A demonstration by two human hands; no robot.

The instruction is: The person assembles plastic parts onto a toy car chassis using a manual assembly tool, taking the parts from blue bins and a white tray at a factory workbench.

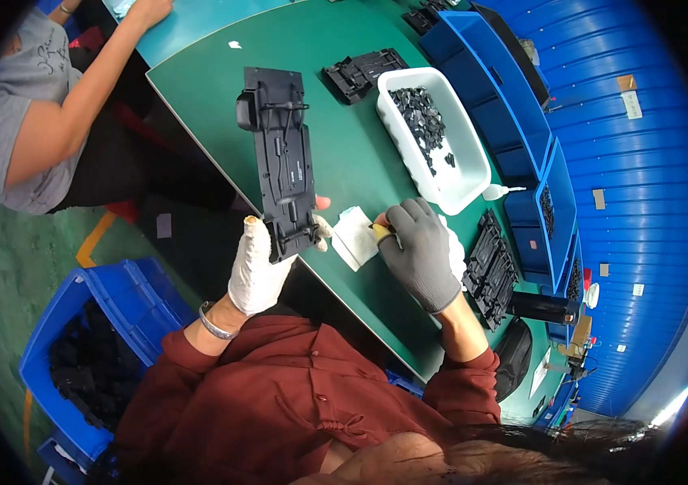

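Note:
My left hand (256, 271), in a white glove, grips the near end of a long black plastic toy-car chassis (286, 166). The chassis is tilted up over the table's edge, with ribs and axle-like bars facing me. My right hand (418, 257) wears a grey glove with bare fingertips showing. Its fingers are curled together above the table, with a patch of yellow at the thumb and index finger; what they pinch, if anything, is hidden. A folded white cloth or paper (355, 238) lies just left of that hand, and more white material shows behind it.
A white tub (392, 133) of small black parts stands on the green table (206, 97). Other black chassis pieces (364, 71) lie beyond it and at right (491, 271). Blue bins (485, 97) line the right side. A blue crate (109, 295) sits lower left; another person (45, 121) sits at left.

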